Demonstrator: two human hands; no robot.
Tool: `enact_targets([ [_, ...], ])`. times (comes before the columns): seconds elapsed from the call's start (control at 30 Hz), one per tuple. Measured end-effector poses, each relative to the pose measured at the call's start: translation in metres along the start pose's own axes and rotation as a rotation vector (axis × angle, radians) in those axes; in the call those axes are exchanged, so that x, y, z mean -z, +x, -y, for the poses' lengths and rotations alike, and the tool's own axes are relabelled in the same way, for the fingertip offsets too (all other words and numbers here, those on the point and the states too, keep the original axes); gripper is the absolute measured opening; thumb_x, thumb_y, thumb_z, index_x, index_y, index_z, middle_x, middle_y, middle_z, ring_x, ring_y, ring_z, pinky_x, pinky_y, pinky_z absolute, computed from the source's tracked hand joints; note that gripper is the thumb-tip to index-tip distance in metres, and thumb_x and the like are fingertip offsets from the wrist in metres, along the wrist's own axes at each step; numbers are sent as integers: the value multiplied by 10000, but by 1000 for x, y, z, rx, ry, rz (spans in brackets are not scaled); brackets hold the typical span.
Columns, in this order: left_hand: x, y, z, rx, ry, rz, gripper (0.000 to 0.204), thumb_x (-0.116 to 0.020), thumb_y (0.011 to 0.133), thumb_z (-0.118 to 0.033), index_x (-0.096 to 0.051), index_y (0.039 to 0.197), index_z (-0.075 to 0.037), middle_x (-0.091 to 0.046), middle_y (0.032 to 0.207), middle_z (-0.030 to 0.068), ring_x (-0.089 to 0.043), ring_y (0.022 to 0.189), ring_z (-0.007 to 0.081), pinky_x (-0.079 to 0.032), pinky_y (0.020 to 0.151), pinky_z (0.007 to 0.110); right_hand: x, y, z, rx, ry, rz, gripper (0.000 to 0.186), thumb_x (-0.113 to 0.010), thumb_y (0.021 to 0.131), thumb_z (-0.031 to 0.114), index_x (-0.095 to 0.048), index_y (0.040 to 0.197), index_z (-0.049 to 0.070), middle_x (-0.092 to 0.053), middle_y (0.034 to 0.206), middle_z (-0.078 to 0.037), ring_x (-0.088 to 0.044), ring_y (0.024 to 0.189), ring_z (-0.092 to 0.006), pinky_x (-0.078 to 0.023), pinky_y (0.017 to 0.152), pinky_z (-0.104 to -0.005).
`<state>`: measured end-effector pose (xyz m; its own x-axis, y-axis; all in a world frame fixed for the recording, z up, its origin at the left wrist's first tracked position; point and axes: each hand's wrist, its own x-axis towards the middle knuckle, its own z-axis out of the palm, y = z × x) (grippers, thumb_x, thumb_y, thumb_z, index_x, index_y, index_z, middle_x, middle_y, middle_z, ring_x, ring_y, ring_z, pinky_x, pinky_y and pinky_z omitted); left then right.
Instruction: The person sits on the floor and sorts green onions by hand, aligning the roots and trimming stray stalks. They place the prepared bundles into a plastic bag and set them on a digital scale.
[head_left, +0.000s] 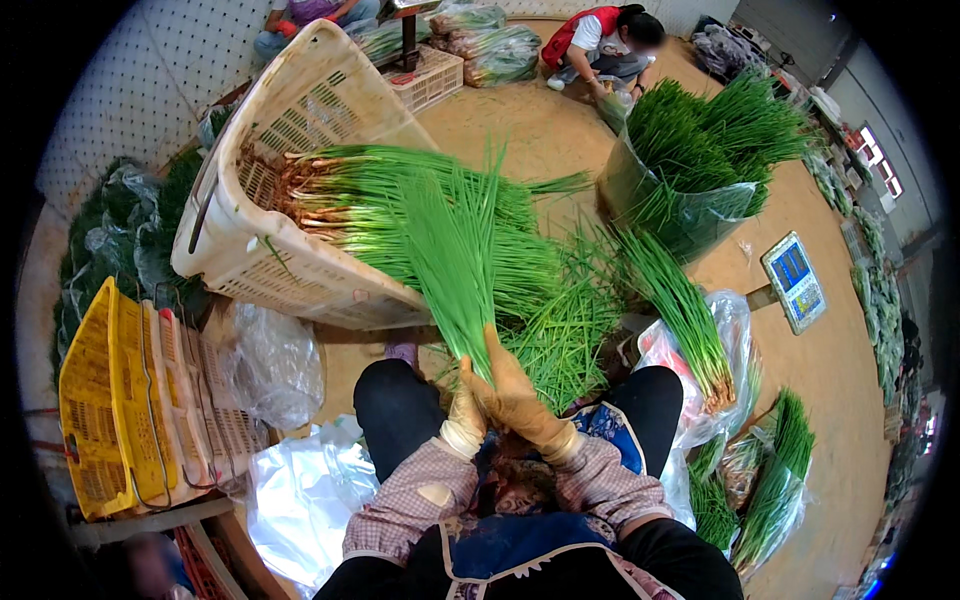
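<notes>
Between my knees I hold an upright bunch of green onions (450,265), its long green leaves fanning away from me. My left hand (465,418), in a tan glove, closes round its lower end. My right hand (518,398), gloved too, wraps the same end from the right; the roots are hidden by the hands. Just beyond, a tipped white plastic crate (300,275) holds a heap of green onions (370,205), roots toward the crate's left end and leaves spilling out to the right. Loose leaf pieces (575,345) are strewn beside the bunch.
A large clear bag of green onions (690,170) stands at far right. Another bunch (685,320) lies on a scale pan's plastic near a blue display (795,282). Yellow crate (105,400) and plastic sheets (310,500) sit left. A person in red (595,50) crouches at the back.
</notes>
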<state>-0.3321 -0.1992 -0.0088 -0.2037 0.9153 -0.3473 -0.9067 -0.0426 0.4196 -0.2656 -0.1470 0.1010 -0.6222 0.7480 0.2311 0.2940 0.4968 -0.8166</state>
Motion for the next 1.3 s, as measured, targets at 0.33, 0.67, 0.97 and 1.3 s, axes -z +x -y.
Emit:
enact_targets([
  [0.33, -2, -3, -11, 97, 60, 318, 857, -644, 804, -544, -291, 1410, -51, -477, 1300, 133, -481, 1202, 286, -409, 1027, 415, 3, -18, -12, 33, 35, 200, 651, -567, 903, 244, -283, 1368, -112, -484, 1231, -303, -512, 1086, -417, -418, 939, -410],
  [0.67, -20, -17, -23, 65, 100, -53, 320, -658, 859, -156, -523, 1133, -59, -600, 927, 41, -616, 792, 177, -532, 667, 343, 34, 21, -30, -454, -154, 114, 486, -651, 819, 263, -521, 1187, -26, -659, 859, -154, -636, 784, -283, -498, 689, -379],
  [0.97, -11, -11, -21, 120, 24, -21, 382, -658, 847, -108, -496, 1183, -30, -617, 966, 84, -632, 853, 226, -540, 751, 359, 38, 19, -51, -702, 785, 79, 199, -598, 912, 182, -560, 1025, 23, -622, 821, -48, -576, 677, -121, -472, 573, -267],
  [1.3, -38, -23, -38, 314, -45, 116, 455, -591, 885, -333, -506, 1197, -12, -609, 1139, 214, -641, 954, 285, -554, 764, 388, 50, 30, -59, -606, 1288, 138, 286, -581, 921, 223, -587, 1124, 22, -642, 983, -58, -601, 864, -144, -520, 760, -296],
])
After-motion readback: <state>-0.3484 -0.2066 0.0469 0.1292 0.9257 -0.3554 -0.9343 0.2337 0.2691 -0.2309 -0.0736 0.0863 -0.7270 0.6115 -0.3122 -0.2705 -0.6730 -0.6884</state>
